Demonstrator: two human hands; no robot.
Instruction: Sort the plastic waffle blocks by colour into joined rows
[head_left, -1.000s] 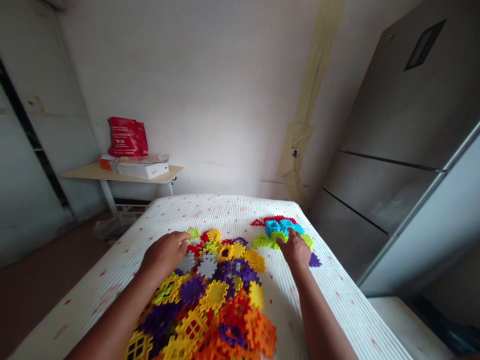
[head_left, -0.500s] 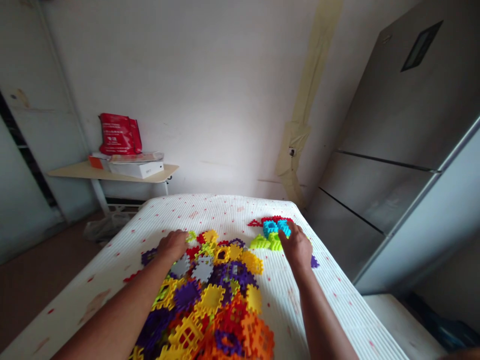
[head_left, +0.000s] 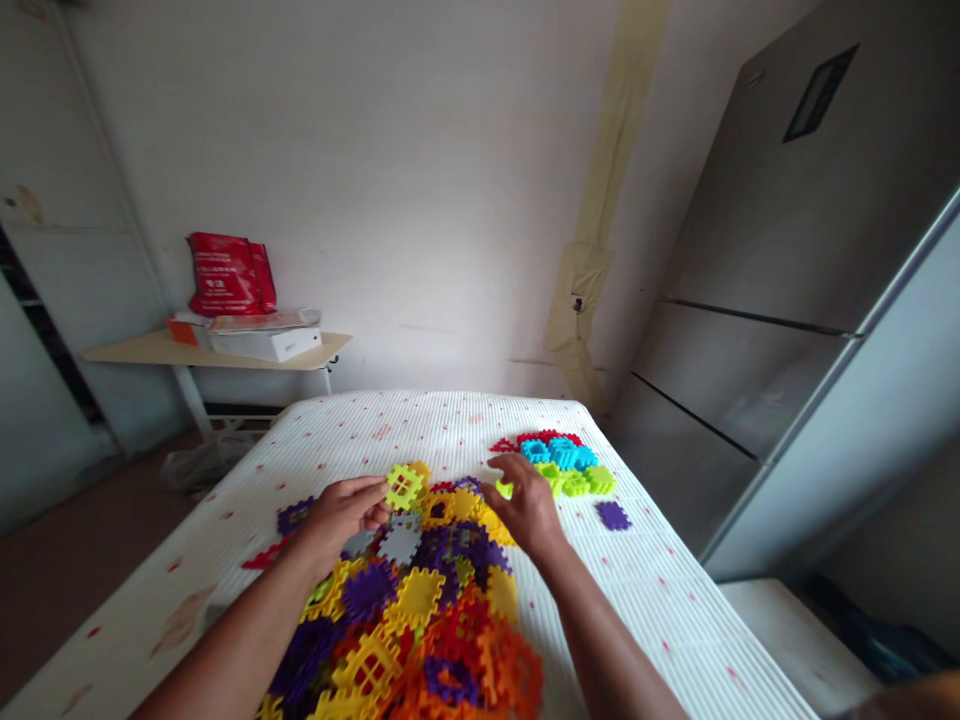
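My left hand (head_left: 352, 505) pinches a lime-green interlocking tile (head_left: 404, 487) with a window-like cut-out, held just above the pile. To its right, my right hand (head_left: 527, 500) hovers with thumb and fingers apart and nothing between them. Below both hands lies a heap of notched plastic tiles: yellow (head_left: 417, 597), purple (head_left: 369, 590), grey (head_left: 400, 540) and orange (head_left: 510, 670). Beyond the right hand, at the back right, are lime-green tiles (head_left: 598, 480), blue tiles (head_left: 562, 452) and red tiles (head_left: 551, 437) in rows. One purple tile (head_left: 613, 516) lies apart in front of them.
The table has a white cloth with red dots (head_left: 645, 620). A grey refrigerator (head_left: 720, 300) stands at the right. On a small side table (head_left: 135, 345) at the left, a red bag (head_left: 229, 275) rests on a white box (head_left: 266, 343).
My left hand has lifted the lime-green tile from the heap. The right hand has left the sorted tiles and moved left toward the left hand, its fingers spread.
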